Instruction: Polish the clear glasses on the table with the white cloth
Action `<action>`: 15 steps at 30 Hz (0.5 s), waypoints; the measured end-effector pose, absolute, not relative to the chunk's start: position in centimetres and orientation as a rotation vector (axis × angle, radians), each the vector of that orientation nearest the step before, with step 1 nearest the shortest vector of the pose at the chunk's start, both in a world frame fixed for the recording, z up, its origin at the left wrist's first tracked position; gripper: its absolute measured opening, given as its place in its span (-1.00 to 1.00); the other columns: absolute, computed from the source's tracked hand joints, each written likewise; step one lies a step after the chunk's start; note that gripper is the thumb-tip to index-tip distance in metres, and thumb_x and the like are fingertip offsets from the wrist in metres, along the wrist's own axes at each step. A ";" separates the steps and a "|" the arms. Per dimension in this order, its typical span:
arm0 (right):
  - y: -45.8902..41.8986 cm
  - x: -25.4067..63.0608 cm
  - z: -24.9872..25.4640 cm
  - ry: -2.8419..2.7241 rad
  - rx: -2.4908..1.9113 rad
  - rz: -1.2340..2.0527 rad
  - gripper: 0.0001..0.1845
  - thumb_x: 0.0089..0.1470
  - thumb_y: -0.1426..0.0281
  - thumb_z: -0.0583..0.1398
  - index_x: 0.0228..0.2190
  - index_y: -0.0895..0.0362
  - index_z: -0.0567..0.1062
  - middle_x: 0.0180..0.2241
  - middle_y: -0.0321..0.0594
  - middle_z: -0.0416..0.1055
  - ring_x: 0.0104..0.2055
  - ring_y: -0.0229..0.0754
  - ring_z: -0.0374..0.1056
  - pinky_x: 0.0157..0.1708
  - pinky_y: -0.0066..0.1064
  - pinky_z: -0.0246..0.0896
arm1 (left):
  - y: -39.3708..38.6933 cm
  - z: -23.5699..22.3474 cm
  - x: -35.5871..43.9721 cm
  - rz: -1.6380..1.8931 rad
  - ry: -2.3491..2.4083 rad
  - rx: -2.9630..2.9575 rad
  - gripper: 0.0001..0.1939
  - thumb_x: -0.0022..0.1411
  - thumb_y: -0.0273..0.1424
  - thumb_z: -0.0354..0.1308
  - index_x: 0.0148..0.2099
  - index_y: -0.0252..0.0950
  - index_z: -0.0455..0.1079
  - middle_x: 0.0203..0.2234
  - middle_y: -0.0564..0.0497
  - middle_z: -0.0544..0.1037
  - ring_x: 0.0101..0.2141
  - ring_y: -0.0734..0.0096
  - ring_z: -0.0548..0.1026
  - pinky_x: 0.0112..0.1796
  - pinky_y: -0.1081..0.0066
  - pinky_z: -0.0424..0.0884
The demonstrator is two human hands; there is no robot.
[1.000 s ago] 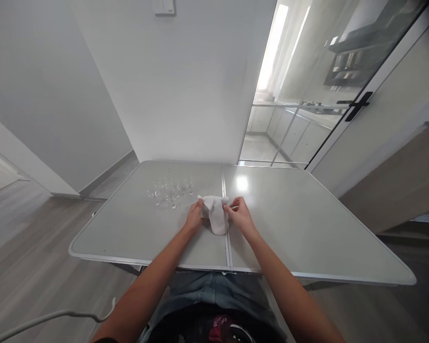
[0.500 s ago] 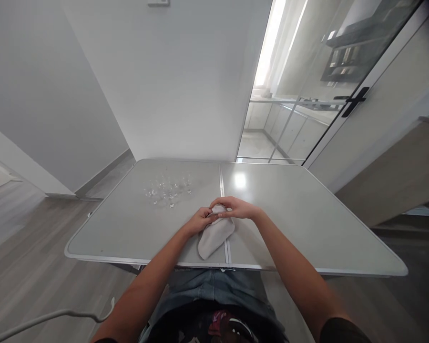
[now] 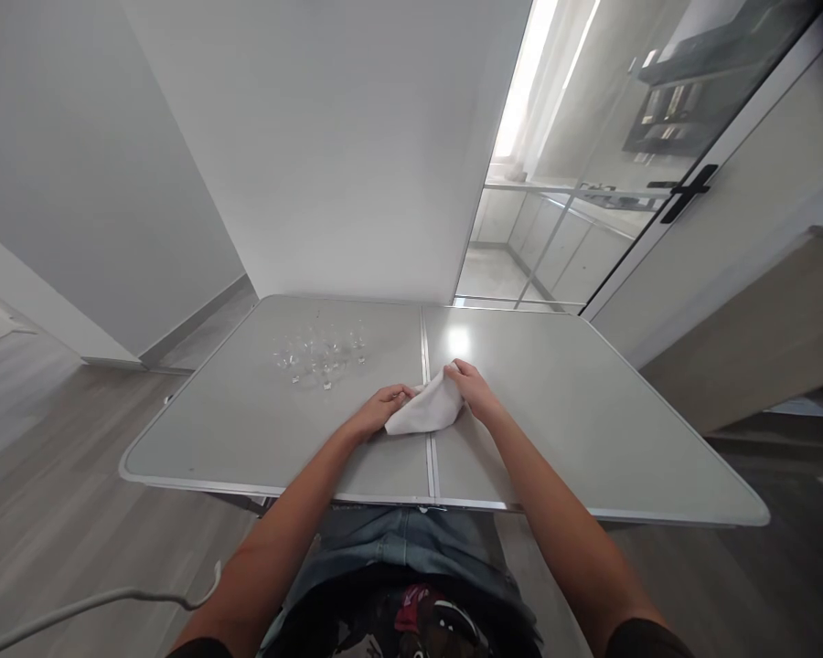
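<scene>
A whitish cloth (image 3: 426, 413) is spread between my hands, just above the table seam near the front edge. My right hand (image 3: 473, 387) pinches its upper right corner, which is raised. At the cloth's left end, my left hand (image 3: 384, 408) has its fingers closed on the upper edge. Whether anything is wrapped in the folds cannot be seen. Beyond my left hand stand several small clear glasses (image 3: 327, 364), grouped close together; their outlines are faint.
The pale folding table (image 3: 555, 411) has a metal rim and a centre seam. A wall (image 3: 343, 164) rises behind it, with a glass door (image 3: 569, 219) to the right. A grey cable-like bar (image 3: 123, 596) curves in at the lower left.
My hands were close together over the bunched cloth. My right hand has moved right and up with one corner, and the cloth now stretches sideways instead of hanging towards me.
</scene>
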State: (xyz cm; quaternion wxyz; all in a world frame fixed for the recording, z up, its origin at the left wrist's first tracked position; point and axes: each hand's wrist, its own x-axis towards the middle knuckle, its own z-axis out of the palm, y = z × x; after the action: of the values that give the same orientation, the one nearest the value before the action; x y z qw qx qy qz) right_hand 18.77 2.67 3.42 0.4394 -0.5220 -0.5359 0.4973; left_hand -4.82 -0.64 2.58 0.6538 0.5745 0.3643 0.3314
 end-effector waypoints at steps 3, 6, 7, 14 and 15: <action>2.4 18.9 3.8 -1.378 -1.224 1.212 -0.60 0.09 0.04 0.23 -0.50 0.04 0.26 -0.54 -0.40 0.14 -0.46 -0.25 0.04 -0.47 -0.45 0.00 | -0.4 2.5 -4.8 0.726 0.884 1.343 -0.44 0.21 0.11 0.12 -0.21 -0.35 0.49 -0.50 0.00 0.50 -0.48 0.39 0.40 -0.44 0.45 0.27; 1.8 19.3 4.7 -1.521 -1.056 1.299 -0.60 0.09 -0.02 0.24 -0.44 0.04 0.34 -0.52 -0.37 0.20 -0.44 -0.24 0.11 -0.45 -0.44 0.07 | -0.5 3.0 -5.0 0.744 0.917 1.403 -0.43 0.22 0.12 0.09 -0.29 -0.34 0.53 -0.46 0.01 0.52 -0.44 0.38 0.40 -0.41 0.44 0.28; 1.7 19.4 5.0 -1.545 -1.034 1.304 -0.59 0.09 -0.03 0.25 -0.42 0.03 0.36 -0.51 -0.36 0.22 -0.44 -0.23 0.13 -0.44 -0.43 0.09 | -0.5 3.2 -5.1 0.725 0.893 1.435 -0.44 0.20 0.11 0.12 -0.32 -0.34 0.54 -0.47 0.01 0.51 -0.44 0.38 0.40 -0.41 0.44 0.27; 2.4 19.7 4.1 -1.523 -1.152 1.221 -0.57 0.05 -0.01 0.27 -0.52 0.06 0.35 -0.57 -0.38 0.18 -0.49 -0.27 0.07 -0.49 -0.44 0.02 | -0.5 3.7 -5.7 0.741 0.840 1.579 -0.51 0.08 0.03 0.27 -0.48 -0.36 0.44 -0.61 0.10 0.28 -0.53 0.50 0.23 -0.51 0.50 0.09; 2.5 19.7 3.7 -1.516 -1.177 1.225 -0.57 0.05 0.00 0.26 -0.53 0.06 0.36 -0.56 -0.38 0.22 -0.48 -0.26 0.10 -0.47 -0.44 0.06 | -0.4 3.6 -5.7 0.772 0.869 1.581 -0.50 0.09 0.03 0.26 -0.50 -0.36 0.40 -0.62 0.11 0.25 -0.54 0.53 0.20 -0.52 0.50 0.06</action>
State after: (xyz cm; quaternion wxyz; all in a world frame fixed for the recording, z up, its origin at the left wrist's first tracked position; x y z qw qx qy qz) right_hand 19.73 2.52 3.74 0.4188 -0.4695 -0.6047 0.4884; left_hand -5.73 -0.38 3.57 0.5559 0.6697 0.3682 0.3269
